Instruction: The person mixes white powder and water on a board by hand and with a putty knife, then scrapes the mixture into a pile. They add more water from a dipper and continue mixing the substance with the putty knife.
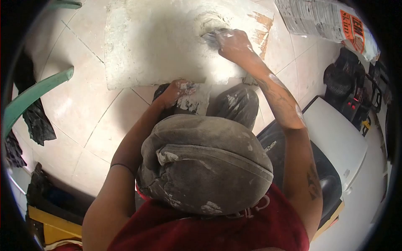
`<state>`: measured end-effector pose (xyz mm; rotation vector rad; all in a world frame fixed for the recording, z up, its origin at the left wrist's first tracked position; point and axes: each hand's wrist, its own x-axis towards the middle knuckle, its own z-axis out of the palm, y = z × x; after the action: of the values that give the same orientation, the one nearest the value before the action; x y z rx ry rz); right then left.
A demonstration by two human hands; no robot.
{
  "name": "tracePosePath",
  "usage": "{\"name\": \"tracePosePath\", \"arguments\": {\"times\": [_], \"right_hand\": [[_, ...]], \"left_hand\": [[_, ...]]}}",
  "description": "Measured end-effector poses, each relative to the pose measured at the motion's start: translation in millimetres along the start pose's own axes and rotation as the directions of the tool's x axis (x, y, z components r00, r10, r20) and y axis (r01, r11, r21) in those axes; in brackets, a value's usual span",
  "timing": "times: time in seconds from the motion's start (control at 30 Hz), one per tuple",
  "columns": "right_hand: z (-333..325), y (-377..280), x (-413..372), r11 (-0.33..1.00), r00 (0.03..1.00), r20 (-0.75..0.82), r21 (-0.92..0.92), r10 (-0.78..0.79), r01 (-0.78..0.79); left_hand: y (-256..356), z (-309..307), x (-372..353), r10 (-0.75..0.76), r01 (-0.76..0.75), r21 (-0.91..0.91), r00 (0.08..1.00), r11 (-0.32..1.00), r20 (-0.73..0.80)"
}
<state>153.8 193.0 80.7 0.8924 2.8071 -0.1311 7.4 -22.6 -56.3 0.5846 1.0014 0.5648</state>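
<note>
Trowel (196, 102) is gripped by left hand (178, 91) at the near edge of the board (155, 42), presumably to receive plaster (209, 21) scraped up with the putty knife (211, 35) clenched in right hand (234, 44).

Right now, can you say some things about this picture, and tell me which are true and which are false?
1. The right hand presses a scraper on the white board. True.
2. The cap is bright yellow. False: it is grey with white smears.
3. The left hand is empty. False: it grips a plaster-smeared flat tool.
4. A bag with an orange label lies at the upper right. True.
</note>
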Motion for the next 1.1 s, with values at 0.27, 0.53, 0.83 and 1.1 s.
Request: {"name": "tracePosePath", "arguments": {"times": [0.27, 0.53, 0.83, 1.1], "right_hand": [[46.4, 14.1, 28.0, 0.942, 0.99, 0.136, -0.337, 0.039, 0.009], [13.1, 15.9, 23.6, 0.978, 0.976, 0.107, -0.108, 0.192, -0.18], [2.4, 4.3, 9.0, 0.994, 0.989, 0.114, -0.056, 0.099, -0.093], [18.3, 32.1, 33.9, 0.977, 0.978, -0.158, -0.182, -0.136, 0.107]], "left_hand": [[16.0, 5.5, -5.1, 0.007, -0.008, -0.015, 0.999, 1.0, -0.039], [8.9, 1.9, -2.9, 0.185, -0.187, 0.19, 0.982, 0.964, 0.03], [5.8, 4.0, 5.1, -0.102, 0.106, -0.223, 0.994, 0.969, 0.026], [0.1, 2.5, 1.1, 0.269, -0.276, 0.145, 0.961, 0.95, 0.067]]}}
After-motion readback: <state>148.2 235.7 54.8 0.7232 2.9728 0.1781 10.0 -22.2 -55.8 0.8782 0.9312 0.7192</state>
